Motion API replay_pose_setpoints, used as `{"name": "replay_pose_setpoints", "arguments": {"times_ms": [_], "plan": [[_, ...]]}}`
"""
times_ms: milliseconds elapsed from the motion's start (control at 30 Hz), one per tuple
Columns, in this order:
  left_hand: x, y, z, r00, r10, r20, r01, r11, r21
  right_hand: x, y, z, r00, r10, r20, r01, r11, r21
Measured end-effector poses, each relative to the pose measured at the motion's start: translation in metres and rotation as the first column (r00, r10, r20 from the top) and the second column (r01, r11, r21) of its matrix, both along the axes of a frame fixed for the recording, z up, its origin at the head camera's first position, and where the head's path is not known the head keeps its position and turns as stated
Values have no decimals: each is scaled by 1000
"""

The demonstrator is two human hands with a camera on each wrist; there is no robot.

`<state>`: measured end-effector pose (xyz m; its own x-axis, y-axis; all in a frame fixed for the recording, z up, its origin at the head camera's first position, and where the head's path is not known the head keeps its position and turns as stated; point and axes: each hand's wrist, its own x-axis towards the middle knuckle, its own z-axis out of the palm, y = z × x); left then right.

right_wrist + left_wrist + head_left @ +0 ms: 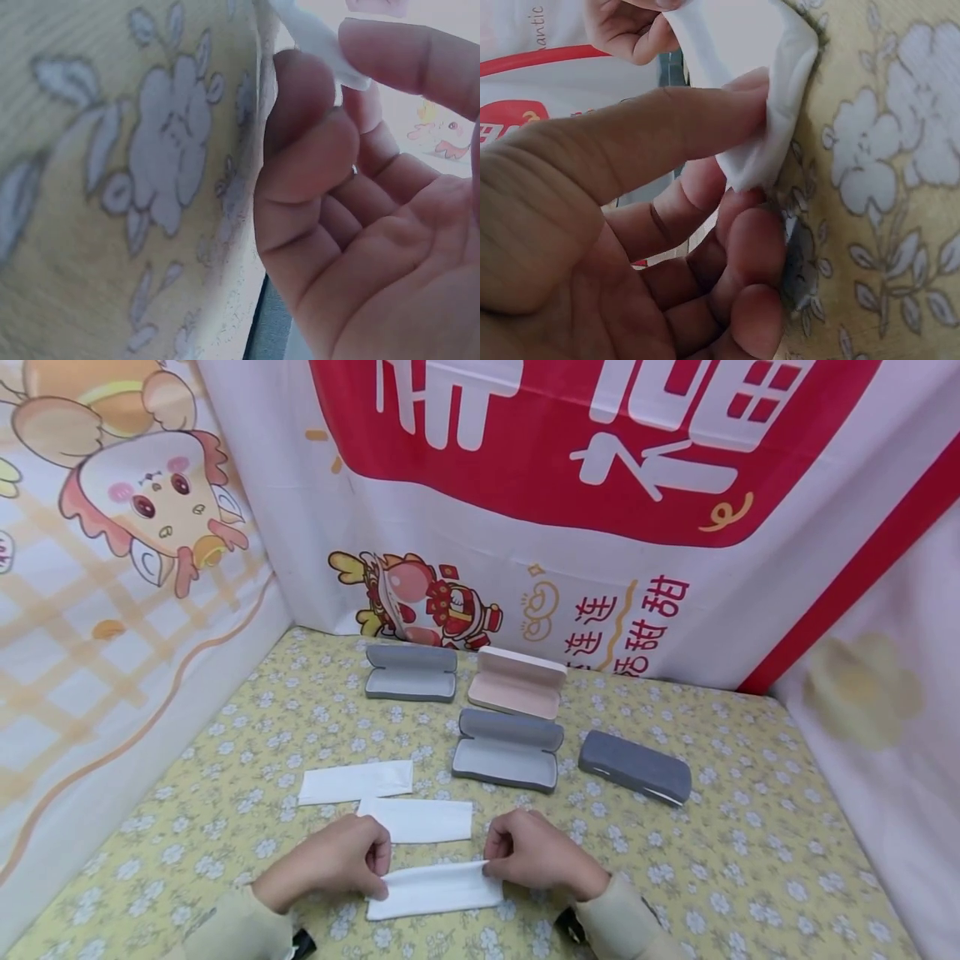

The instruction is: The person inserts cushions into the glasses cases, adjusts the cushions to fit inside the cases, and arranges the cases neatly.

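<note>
A folded strip of white cloth [437, 890] lies near the front of the table, its long side running left to right. At its left end my left hand [341, 857] pinches the fabric between thumb and fingers. The right end is pinched by my right hand [536, 852]. In the left wrist view the white cloth [735, 37] bends over at the thumb. Only a narrow end of the cloth [319, 41] shows in the right wrist view. Just behind the hands lies a second folded white cloth [423, 821], and a third white cloth [356, 782] sits farther back left.
Two grey glasses cases, one at the back [411, 685] and one nearer [506, 762], stand with lids raised. A pink glasses case [513, 693] also has its lid up. To the right rests a closed grey case [634, 767]. Printed curtains border the flowered tablecloth [750, 860].
</note>
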<state>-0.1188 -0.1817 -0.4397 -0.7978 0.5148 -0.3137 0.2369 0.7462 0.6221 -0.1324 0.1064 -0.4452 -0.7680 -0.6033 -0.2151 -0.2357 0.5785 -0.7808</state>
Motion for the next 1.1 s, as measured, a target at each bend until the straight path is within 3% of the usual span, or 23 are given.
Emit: {"name": "replay_pose_setpoints", "arguments": {"times_ms": [233,367,500,767,900,1100], "plan": [[2,1,2,998,-24,55,22,999,24,0,0,-2,996,7,88,-2,998,-57],[1,2,3,996,-30,83,26,998,52,1,-1,-4,998,2,57,0,1000,-31],[3,0,2,995,-45,86,39,997,66,4,-1,-4,999,-13,32,13,1000,-1],[4,0,7,996,-51,71,46,997,70,4,8,0,995,-19,102,18,1000,9],[2,-3,6,995,-43,88,34,994,103,4,15,0,989,-21,146,25,999,-24],[-2,-7,1,991,-39,126,14,982,189,4,23,0,989,-16,147,27,997,-74]]}}
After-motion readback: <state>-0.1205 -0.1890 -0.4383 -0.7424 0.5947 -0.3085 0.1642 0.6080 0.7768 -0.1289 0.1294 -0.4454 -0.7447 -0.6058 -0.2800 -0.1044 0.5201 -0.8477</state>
